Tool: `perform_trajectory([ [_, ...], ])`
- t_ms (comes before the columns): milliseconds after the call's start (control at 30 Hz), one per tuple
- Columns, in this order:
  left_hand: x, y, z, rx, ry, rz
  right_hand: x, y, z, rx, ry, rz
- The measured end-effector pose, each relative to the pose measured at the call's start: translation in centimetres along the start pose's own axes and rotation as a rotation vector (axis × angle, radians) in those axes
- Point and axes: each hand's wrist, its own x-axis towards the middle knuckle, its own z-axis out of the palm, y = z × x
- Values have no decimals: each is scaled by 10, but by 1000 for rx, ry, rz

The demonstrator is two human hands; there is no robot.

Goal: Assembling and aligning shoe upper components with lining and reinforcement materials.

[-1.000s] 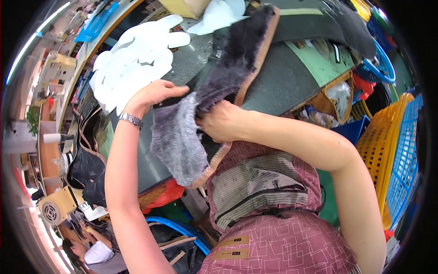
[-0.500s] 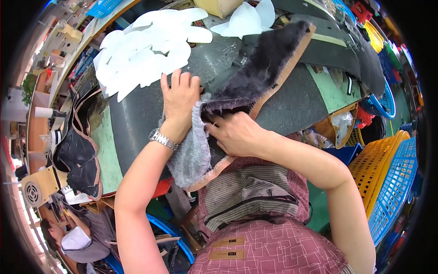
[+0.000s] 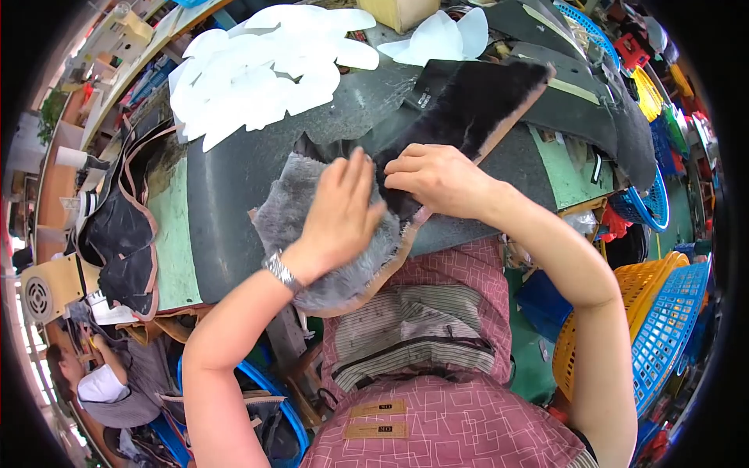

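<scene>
The left hand [image 3: 343,214] is unclenched over grey fur [image 3: 285,204]; the right hand [image 3: 445,181] curls beside it, pinching or not, I can't tell. I'd smooth outward from both.

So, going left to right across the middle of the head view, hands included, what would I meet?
Beige box, black leather, watch, left hand, right hand, blue basket.

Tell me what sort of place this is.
Probably a workshop, perhaps for leather goods: a fur-faced piece, flat white cutouts and a slotted yellow basket suggest it.
</scene>
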Motion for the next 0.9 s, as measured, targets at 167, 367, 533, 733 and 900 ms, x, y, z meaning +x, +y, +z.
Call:
perform_trajectory([
  [167,-23,30,-14,-52,-234,-14,-4,4,-8,73,-69,-43],
  [367,-25,44,-15,-91,-248,-14,-12,19,-3,189,-39,-133],
  [533,-27,51,-20,62,-265,37,-27,28,-26,13,-369,-141],
  [733,-58,62,-13,291,-34,231,-33,18,-51,-233,-397,-145],
  [900,-14,36,-115,-708,-136,59,-10,-41,-17,267,31,166],
])
